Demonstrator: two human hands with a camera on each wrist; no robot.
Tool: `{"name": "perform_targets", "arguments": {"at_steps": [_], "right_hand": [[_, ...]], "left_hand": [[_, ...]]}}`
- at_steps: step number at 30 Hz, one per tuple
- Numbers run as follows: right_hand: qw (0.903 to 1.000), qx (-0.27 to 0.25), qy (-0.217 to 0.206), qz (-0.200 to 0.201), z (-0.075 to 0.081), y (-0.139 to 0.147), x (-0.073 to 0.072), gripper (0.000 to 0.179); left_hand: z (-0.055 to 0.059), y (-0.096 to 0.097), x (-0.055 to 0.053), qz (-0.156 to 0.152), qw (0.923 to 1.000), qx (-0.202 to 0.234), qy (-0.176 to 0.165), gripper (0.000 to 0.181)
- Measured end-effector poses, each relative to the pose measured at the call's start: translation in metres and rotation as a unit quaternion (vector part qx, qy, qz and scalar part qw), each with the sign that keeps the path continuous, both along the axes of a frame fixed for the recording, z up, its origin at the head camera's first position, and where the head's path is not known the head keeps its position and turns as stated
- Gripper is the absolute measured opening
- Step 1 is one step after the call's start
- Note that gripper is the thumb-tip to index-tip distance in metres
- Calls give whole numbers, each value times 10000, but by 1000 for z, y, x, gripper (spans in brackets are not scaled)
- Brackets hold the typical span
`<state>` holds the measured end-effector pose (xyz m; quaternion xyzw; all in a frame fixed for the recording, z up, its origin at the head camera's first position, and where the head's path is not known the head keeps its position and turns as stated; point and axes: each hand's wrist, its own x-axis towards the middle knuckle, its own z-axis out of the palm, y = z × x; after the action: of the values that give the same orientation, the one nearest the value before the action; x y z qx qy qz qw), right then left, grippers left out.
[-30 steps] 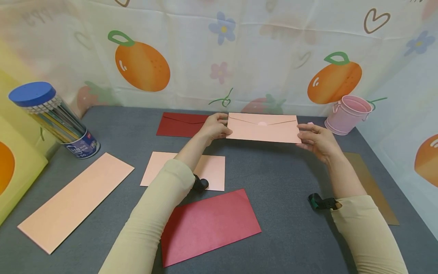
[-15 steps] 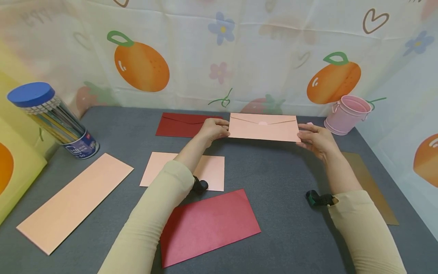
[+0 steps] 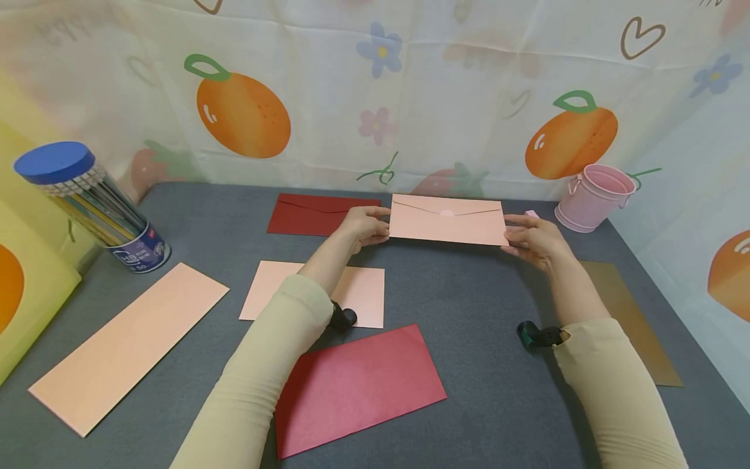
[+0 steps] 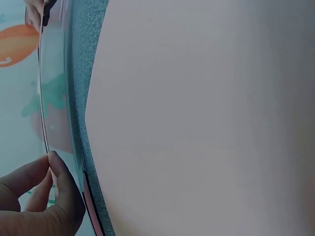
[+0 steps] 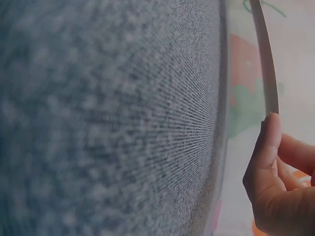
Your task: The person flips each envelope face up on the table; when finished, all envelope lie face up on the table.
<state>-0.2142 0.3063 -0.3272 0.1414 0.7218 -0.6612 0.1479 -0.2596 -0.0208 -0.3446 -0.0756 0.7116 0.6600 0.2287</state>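
A pale pink envelope (image 3: 448, 225), its pointed flap and round seal facing me, is held up near the back of the table. My left hand (image 3: 364, 228) pinches its left edge between thumb and fingers; in the left wrist view that hand (image 4: 49, 196) grips the thin edge. The opposite edge is pinched by my right hand (image 3: 536, 240), and the right wrist view shows the thumb and fingers of this hand (image 5: 280, 172) at the envelope's end (image 5: 268, 69). Behind my left hand lies a dark red envelope (image 3: 307, 216), partly covered by it.
Under my left forearm lies another pale pink envelope (image 3: 369, 293), with a red envelope (image 3: 363, 391) nearer me. A long peach envelope (image 3: 129, 348) lies left, a brown one (image 3: 635, 319) right. A blue-lidded pencil tub (image 3: 111, 215) and a pink bucket (image 3: 594, 198) stand behind.
My right hand and forearm have shifted a little to the left, and the envelope's right edge has come left with them. The left arm stays nearly where it was.
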Motion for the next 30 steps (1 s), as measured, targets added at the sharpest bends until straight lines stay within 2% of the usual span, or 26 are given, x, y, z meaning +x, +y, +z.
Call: {"name": "perform_targets", "arguments": {"at_steps": [8, 16, 30], "right_hand": [[9999, -41, -112, 65, -2, 1, -4, 66], [9997, -164, -187, 11, -6, 3, -9, 67], [9995, -164, 197, -167, -11, 4, -11, 59]], "left_hand": [[-1, 4, 0, 13, 9999, -88, 61, 43], [-1, 8, 0, -66, 9996, -223, 169, 42], [0, 10, 0, -205, 9989, -310, 281, 42]]}}
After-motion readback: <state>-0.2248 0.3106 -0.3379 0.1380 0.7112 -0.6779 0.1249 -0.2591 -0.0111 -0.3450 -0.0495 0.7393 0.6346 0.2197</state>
